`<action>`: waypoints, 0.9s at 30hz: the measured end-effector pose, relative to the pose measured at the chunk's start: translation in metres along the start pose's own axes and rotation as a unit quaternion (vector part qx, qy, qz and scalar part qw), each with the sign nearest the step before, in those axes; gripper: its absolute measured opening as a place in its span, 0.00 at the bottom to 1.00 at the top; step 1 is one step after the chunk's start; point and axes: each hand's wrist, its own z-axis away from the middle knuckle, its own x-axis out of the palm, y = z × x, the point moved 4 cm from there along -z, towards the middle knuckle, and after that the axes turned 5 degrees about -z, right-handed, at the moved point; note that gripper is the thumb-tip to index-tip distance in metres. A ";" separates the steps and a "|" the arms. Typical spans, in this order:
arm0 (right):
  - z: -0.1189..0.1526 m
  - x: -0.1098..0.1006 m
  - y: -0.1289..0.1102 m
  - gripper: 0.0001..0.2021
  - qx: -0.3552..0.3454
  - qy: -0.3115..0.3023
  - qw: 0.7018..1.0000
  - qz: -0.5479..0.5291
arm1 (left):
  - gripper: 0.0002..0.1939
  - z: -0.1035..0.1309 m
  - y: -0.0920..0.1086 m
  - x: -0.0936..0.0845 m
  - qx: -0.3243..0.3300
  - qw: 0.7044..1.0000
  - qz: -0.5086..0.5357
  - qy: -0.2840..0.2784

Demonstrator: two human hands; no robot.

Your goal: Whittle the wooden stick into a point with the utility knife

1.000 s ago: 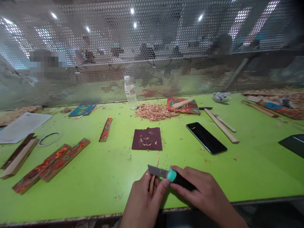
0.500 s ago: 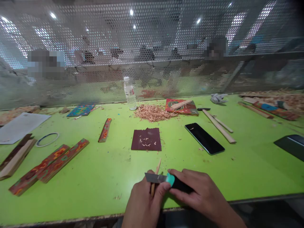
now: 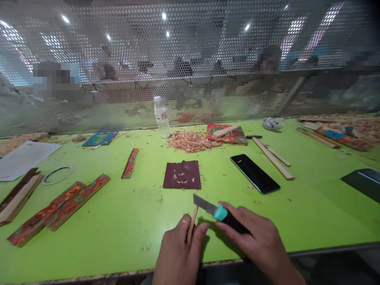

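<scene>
Near the table's front edge, my left hand (image 3: 179,247) is closed around a thin wooden stick (image 3: 192,225), whose tip points up and away from me. My right hand (image 3: 257,237) grips a utility knife (image 3: 227,218) with a black and turquoise handle. Its wide blade is out, pointing up and left, just above the stick's tip. The left thumb is apart from the knife. Beyond the hands lies a dark red sandpaper sheet (image 3: 182,174) with a few pale shavings on it.
A phone (image 3: 255,173) and a hammer (image 3: 271,157) lie to the right. Behind the sandpaper are a shavings pile (image 3: 191,141) and a water bottle (image 3: 162,118). Painted wood strips (image 3: 78,202) and a tape ring (image 3: 57,175) are at left. A perforated screen (image 3: 190,91) stands behind.
The knife and my right hand have moved up and right, off the stick and away from my left thumb. My left hand still holds the stick.
</scene>
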 end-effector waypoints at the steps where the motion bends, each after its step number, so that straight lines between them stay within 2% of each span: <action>1: 0.002 -0.001 0.002 0.19 0.006 0.015 1.000 -0.006 | 0.18 0.000 -0.001 0.000 0.004 1.000 0.002 -0.005; 4: 0.005 -0.004 0.004 0.18 0.013 0.039 0.999 -0.023 | 0.19 -0.001 -0.004 -0.002 0.025 0.998 0.057 -0.021; 6: 0.005 -0.003 0.006 0.17 0.024 0.048 0.998 -0.027 | 0.22 -0.002 -0.010 -0.001 0.007 0.987 0.148 -0.069; 8: 0.003 -0.002 0.008 0.17 0.033 0.046 0.998 -0.032 | 0.24 -0.002 -0.017 0.002 -0.040 0.953 0.268 -0.136; 10: 0.003 0.000 0.009 0.16 0.037 0.039 0.998 -0.039 | 0.24 -0.001 -0.020 0.003 -0.078 0.911 0.364 -0.177; 12: 0.003 0.002 0.012 0.16 0.044 0.035 0.997 -0.044 | 0.23 -0.003 -0.020 0.000 -0.091 0.891 0.409 -0.176; 18: 0.003 0.002 0.017 0.14 0.061 0.023 0.997 -0.048 | 0.24 -0.006 -0.021 -0.004 -0.119 0.867 0.448 -0.181; 27: 0.000 0.002 0.018 0.14 0.081 0.029 0.995 -0.044 | 0.23 -0.008 -0.027 -0.005 -0.151 0.851 0.475 -0.168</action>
